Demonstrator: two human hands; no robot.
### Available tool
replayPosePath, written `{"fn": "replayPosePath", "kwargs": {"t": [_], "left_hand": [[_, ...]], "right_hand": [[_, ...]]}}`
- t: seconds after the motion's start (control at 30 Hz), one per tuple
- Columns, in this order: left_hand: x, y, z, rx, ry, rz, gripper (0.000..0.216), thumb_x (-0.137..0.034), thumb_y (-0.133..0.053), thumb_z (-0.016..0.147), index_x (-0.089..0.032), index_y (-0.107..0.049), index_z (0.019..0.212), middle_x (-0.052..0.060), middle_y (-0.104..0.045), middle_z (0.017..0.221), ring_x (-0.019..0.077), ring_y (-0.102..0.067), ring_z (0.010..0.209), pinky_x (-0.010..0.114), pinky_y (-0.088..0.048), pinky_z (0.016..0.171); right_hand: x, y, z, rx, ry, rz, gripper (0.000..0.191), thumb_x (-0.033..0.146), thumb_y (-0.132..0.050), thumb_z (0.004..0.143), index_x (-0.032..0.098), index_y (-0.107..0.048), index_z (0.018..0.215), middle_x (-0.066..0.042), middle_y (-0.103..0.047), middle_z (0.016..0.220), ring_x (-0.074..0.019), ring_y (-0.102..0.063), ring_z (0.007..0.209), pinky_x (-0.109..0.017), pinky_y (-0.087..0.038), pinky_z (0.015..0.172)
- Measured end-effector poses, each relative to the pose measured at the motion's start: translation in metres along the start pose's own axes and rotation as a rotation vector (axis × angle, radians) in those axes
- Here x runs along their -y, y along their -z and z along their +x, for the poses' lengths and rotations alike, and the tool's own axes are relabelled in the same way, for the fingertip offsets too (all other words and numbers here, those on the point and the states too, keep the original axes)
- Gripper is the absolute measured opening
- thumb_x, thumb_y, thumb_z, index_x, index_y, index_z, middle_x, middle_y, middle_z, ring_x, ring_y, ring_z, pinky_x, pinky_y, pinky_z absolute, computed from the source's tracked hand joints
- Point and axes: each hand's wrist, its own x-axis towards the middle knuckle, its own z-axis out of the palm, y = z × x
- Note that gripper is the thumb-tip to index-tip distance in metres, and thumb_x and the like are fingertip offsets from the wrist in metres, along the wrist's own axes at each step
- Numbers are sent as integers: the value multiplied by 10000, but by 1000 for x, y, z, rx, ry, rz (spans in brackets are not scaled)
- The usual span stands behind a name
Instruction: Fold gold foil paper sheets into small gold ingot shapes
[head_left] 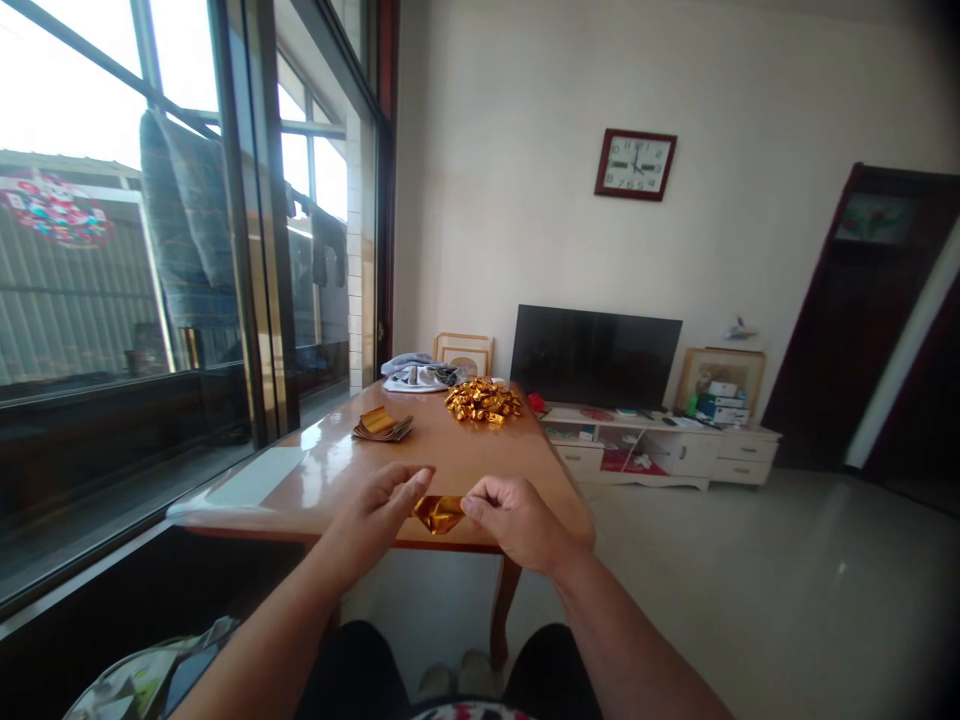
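Note:
In front of me, at the table's near edge, a folded piece of shiny gold foil paper (439,514) stretches between my hands. My right hand (517,515) is closed, pinching the paper's right end between thumb and fingers. My left hand (386,510) is at the left end, its thumb close against the bent fingers; how the paper sits behind them is partly hidden. Farther back on the table lies a stack of flat gold paper sheets (382,425). Beyond it, to the right, is a heap of folded gold foil pieces (484,400).
The wooden table (457,455) has a glossy clear cover. Folded clothes (421,374) lie at its far end. A television (596,355) stands on a white cabinet (694,455) behind. Windows (187,250) run along the left; a bag of papers (157,670) is at lower left.

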Motion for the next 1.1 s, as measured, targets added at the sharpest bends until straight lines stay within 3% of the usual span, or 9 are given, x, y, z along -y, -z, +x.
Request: {"fn": "replayPosePath", "kwargs": {"t": [0.1,0.23,0.33,0.5,0.73,0.83,1.1], "left_hand": [[-6,-1,-1,137,-100,28,227,-434,-723,794,-214,-782,801,65,-728,797,226,-620,784,278,-472,711],[-2,-5,-5,148,-46,-21,309,-447,-660,848,-185,-729,700,46,-676,677,180,-585,654,263,-453,628],[4,-7,-8,79,30,-141,326,-473,-675,839,-168,-715,731,50,-674,693,185,-595,664,279,-466,643],[11,-13,-13,21,67,-251,321,-467,-694,836,-156,-704,758,46,-668,718,173,-583,696,265,-457,666],[14,-20,-18,77,125,-367,276,-437,-706,836,-161,-711,852,46,-695,777,163,-606,712,254,-466,673],[15,-21,-18,113,184,-409,285,-431,-726,819,-173,-713,938,38,-698,768,150,-599,649,243,-461,615],[18,-24,-19,86,192,-496,265,-410,-729,831,-154,-665,832,15,-640,690,103,-532,590,198,-379,541]], "right_hand": [[2,-3,0,45,-14,-6,298,438,-624,890,164,-689,793,17,-614,665,-105,-460,576,-216,-365,537],[1,-11,0,14,-19,119,300,452,-661,869,156,-705,880,7,-645,747,-112,-504,645,-217,-392,580],[-5,-20,-2,-30,-13,277,316,447,-694,852,163,-702,989,-4,-668,851,-120,-541,725,-234,-433,674],[-9,-35,-5,-74,-15,391,338,461,-705,842,167,-690,1008,-27,-689,884,-152,-586,785,-254,-464,712],[-9,-37,-4,-172,14,215,321,473,-633,886,163,-657,808,-7,-636,739,-134,-525,668,-242,-441,634],[-10,-35,-6,-139,4,207,293,450,-626,890,168,-634,808,16,-600,694,-116,-480,617,-227,-409,581],[-7,-40,-6,-164,1,256,264,431,-646,876,167,-666,882,-18,-665,790,-148,-567,703,-252,-466,653]]}}
